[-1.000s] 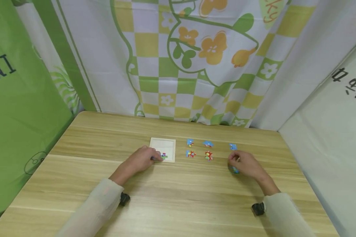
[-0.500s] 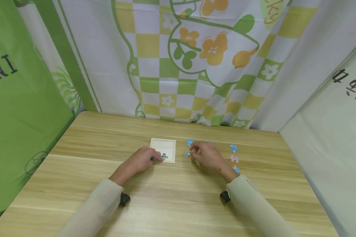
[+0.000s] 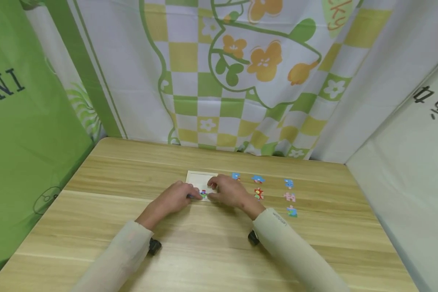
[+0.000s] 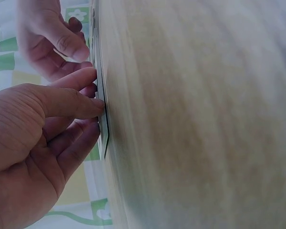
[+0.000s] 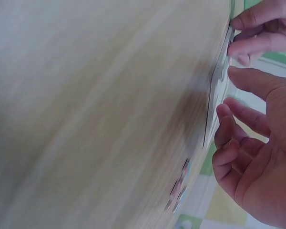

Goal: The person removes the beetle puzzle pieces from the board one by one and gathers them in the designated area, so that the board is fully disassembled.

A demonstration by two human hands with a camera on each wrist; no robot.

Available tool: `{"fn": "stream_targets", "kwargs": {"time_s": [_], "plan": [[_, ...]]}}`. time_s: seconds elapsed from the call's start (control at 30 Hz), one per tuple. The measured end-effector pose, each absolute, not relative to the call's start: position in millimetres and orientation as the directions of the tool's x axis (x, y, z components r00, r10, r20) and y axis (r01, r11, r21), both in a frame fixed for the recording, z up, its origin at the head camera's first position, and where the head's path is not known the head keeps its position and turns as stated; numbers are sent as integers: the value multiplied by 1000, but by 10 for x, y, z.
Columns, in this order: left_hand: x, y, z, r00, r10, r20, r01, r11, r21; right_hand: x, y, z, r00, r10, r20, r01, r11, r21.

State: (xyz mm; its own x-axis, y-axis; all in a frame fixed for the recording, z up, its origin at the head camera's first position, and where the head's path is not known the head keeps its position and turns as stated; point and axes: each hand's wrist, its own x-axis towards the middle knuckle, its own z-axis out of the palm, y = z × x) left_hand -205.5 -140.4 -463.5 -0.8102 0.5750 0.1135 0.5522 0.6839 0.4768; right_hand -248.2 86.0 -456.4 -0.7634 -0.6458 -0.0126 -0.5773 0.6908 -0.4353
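A square wooden puzzle tray lies on the table, with joined colourful jigsaw pieces in its near part. My left hand grips the tray's near left corner, the thumb at its front edge in the left wrist view and the index fingertip by the pieces. Over the tray's right side is my right hand, its thumb and index finger apart. In the right wrist view nothing shows between those fingers. The back of this hand hides the tray's right border and the spot where a red and blue piece lay.
Loose jigsaw pieces lie right of the tray: blue ones at the back, a red one, a pink one and a blue and green one. A patterned curtain hangs behind the wooden table.
My right hand has moved left, from the far right pieces across the near ones to the tray. The pieces at the far right are uncovered. My left hand has stayed at the tray's corner.
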Motion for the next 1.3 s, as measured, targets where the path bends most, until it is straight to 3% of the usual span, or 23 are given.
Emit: {"fn": "stream_targets", "kwargs": {"time_s": [0.33, 0.77, 1.3], "plan": [[-2056, -1417, -4639, -786, 595, 167, 591, 647, 482, -2446, 740, -4544, -750, -661, -14, -611, 702, -366], [-2058, -1413, -4637, -797, 585, 154, 574, 651, 497, -2426, 697, -4558, -739, -673, -10, -629, 696, -346], [-2067, -1481, -4648, -761, 624, 174, 618, 618, 487, -2413, 692, -4603, -771, -636, -29, -573, 712, -406]]}}
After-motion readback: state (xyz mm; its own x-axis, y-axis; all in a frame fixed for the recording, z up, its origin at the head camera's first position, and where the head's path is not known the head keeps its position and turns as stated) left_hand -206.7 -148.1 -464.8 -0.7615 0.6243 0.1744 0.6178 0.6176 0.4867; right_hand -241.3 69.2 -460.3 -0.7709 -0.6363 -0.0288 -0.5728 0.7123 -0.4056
